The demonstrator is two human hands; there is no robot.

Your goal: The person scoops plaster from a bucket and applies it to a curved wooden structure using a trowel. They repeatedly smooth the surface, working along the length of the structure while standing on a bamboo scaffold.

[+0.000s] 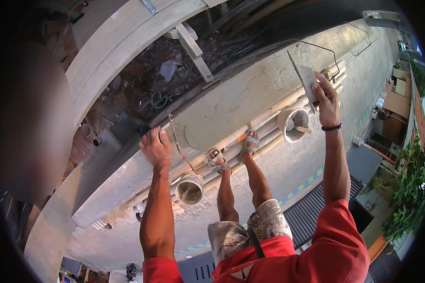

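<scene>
So, outstretched right hand [328,101] grips a trowel [307,79], apparently.

A flat, grey, rectangular trowel [305,79] is held tilted beside a long, grey cement surface [231,101], unevenly textured in places.

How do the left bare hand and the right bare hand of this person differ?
The left hand holds no trowel; the right hand grips a flat grey trowel. The right hand wears a dark beaded bracelet; the left hand wears none. Both are ungloved.
</scene>
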